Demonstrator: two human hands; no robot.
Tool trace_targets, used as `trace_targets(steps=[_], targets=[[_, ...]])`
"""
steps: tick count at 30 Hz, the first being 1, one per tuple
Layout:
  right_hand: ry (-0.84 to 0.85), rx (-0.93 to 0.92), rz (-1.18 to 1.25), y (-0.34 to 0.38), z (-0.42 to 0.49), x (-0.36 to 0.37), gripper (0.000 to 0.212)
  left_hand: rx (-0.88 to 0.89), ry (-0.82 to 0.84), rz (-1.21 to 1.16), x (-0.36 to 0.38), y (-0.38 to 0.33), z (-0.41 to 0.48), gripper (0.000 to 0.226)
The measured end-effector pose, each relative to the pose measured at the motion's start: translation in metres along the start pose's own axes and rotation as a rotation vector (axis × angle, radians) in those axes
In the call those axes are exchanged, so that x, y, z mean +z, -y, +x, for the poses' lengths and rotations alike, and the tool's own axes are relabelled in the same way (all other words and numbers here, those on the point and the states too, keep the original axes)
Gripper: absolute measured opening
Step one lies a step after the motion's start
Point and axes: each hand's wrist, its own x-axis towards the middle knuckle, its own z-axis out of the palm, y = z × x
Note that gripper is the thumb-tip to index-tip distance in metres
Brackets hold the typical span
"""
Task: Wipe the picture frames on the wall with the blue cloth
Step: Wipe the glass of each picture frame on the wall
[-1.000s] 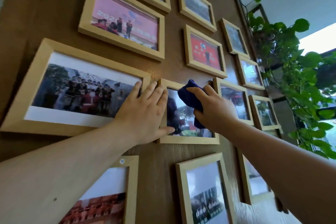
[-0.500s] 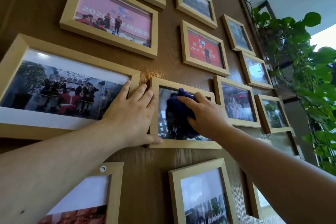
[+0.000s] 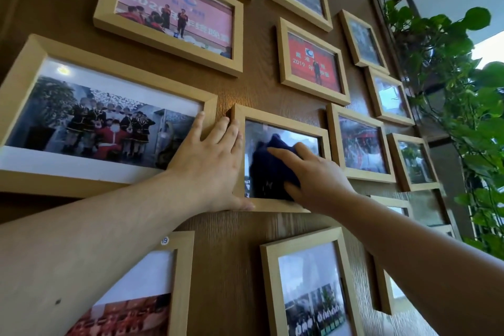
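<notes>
Pressing the cloth (image 3: 272, 169) flat against the glass of the small frame (image 3: 283, 117), the right hand (image 3: 313, 172) has its fingers spread over the dark blue wad, pinning it rather than clenching it. The cloth covers the left and middle of the glass, under and just left of that hand. The left hand (image 3: 210, 161) lies open and flat beside it, palm on the wall (image 3: 259, 84), fingers resting over the frame's left edge and the thumb hooked under its bottom left corner, steadying it.

The risk, as I judge it, is the frame itself: how it hangs cannot be seen (no hook or nail shows), so a firm sideways stroke could tilt it or lift it off if the left hand eases its hold. The big frame (image 3: 109, 63) sits just left of the left hand, its corner under the fingertips, and could get nudged crooked. To the right of the right hand another frame (image 3: 360, 114) hangs close, so a wide stroke might clip its edge. The cloth is held only by pressure, so lifting the fingers mid-stroke could let it drop. Pressing too hard on the glass could also flex it.
</notes>
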Motion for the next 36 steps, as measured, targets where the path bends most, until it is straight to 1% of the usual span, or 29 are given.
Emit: trace_targets(steps=[2, 5, 7, 12, 14, 17, 21, 24, 27, 30, 36], targets=[[0.003, -0.074, 0.008, 0.011, 0.005, -0.002, 0.063, -0.006, -0.005, 0.007, 0.000, -0.001, 0.000, 0.127], [0.006, -0.088, 0.003, 0.006, 0.001, -0.004, 0.060, -0.003, 0.000, 0.008, 0.000, 0.000, -0.001, 0.127], [0.019, -0.052, -0.025, -0.007, -0.009, -0.003, 0.059, -0.002, 0.008, 0.005, -0.001, 0.000, -0.001, 0.127], [0.057, 0.143, -0.120, -0.039, -0.035, 0.003, 0.059, -0.002, 0.013, -0.002, -0.002, 0.000, -0.002, 0.128], [0.068, 0.146, -0.116, -0.037, -0.037, 0.003, 0.060, -0.004, 0.019, -0.002, -0.003, -0.001, -0.002, 0.128], [0.068, 0.017, -0.054, -0.014, -0.029, -0.002, 0.061, -0.010, 0.026, -0.008, -0.003, -0.002, -0.001, 0.127], [0.023, -0.172, 0.015, 0.023, -0.009, -0.009, 0.060, -0.007, 0.024, -0.022, -0.003, -0.002, -0.001, 0.128], [0.007, -0.217, 0.045, 0.025, -0.005, -0.013, 0.057, -0.012, 0.021, -0.029, -0.004, -0.002, -0.001, 0.130], [0.043, -0.248, -0.002, 0.011, -0.016, -0.013, 0.054, -0.010, 0.014, -0.014, -0.003, -0.002, 0.000, 0.129], [0.101, -0.220, -0.075, -0.010, -0.030, -0.012, 0.055, -0.004, 0.019, 0.011, -0.003, -0.002, 0.000, 0.129], [0.180, -0.062, -0.181, -0.042, -0.058, -0.009, 0.053, -0.005, -0.004, -0.004, -0.002, -0.002, -0.004, 0.127]])
